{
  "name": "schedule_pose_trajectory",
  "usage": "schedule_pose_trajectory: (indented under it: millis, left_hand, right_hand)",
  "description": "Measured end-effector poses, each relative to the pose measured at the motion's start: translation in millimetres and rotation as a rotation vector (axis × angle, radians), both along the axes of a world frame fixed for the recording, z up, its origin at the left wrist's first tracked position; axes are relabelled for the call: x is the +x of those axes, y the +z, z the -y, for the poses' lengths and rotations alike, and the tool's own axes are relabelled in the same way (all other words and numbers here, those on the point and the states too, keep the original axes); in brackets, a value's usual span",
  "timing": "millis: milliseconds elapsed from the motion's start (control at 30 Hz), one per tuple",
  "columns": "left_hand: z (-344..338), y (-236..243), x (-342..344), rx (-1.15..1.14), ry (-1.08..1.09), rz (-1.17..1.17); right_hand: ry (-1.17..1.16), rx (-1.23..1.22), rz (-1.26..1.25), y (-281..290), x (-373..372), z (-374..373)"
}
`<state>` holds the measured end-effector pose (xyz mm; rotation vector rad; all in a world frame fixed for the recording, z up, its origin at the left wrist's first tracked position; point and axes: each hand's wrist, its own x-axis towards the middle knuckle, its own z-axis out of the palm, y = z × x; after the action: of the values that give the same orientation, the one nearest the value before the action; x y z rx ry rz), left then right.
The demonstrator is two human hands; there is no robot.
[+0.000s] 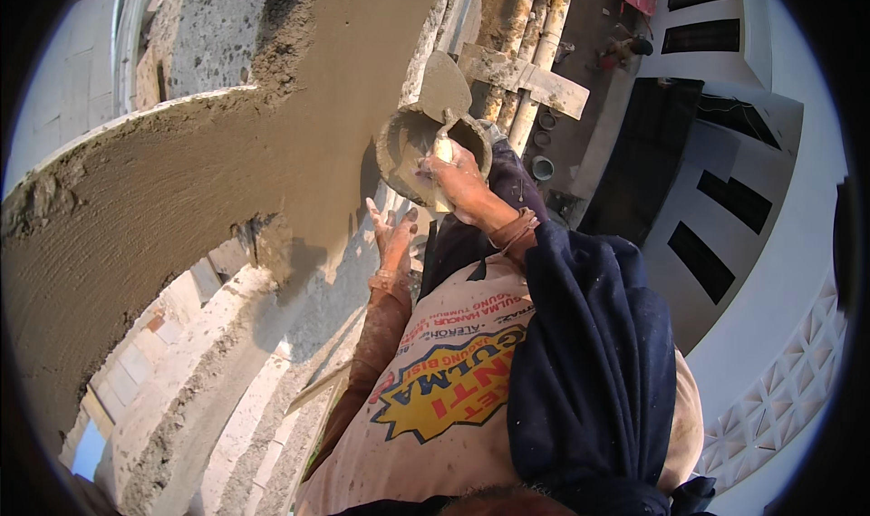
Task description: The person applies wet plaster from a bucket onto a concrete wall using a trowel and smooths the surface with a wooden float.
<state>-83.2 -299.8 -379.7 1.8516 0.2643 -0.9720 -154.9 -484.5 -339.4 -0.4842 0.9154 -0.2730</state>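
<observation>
My right hand (460, 185) is closed around the pale handle of a trowel (444, 83), over a round, mortar-crusted bucket (388, 161). The trowel's grey, mortar-coated blade points away from me, past the bucket's far rim. Wet mortar shows inside the bucket, partly behind my hand. Lower and to the left, my left hand (394, 241) hangs with its fingers spread and nothing in it, close to the bucket's near side. Smears of mortar mark both hands. Left of them rises a wall (349, 72) covered in fresh, smooth brown plaster.
Bamboo poles (544, 49) with a short wooden board (555, 92) across them stand beyond the bucket. Window-like openings with rough edges break the plastered wall. Far below at the right are a person (623, 48), several buckets (543, 167) and a white building (770, 126).
</observation>
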Motion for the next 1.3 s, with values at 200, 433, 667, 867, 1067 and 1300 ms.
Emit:
schedule_pose_trajectory:
  millis: [200,433,667,867,1067,1300]
  left_hand:
    - [-32,74,-3,-0.097,0.22,0.637]
    - [-48,176,52,-0.037,0.292,1.181]
    - [-15,193,114,-0.111,0.453,1.266]
    - [-57,187,188,0.163,0.458,0.899]
    - [-201,136,275,1.36,-0.346,0.75]
    - [-178,43,179,0.632,0.447,0.622]
  right_hand:
    - [0.129,-0.202,-0.343,-68,-39,21]
    - [-0.117,-0.174,-0.482,-133,-106,75]
    - [-0.143,-0.366,-0.717,-173,-186,129]
    - [-0.191,-0.353,-0.909,-218,-262,141]
    - [-0.195,-0.212,-0.972,-284,-331,86]
    - [-0.013,-0.181,-1.208,-421,-421,10]
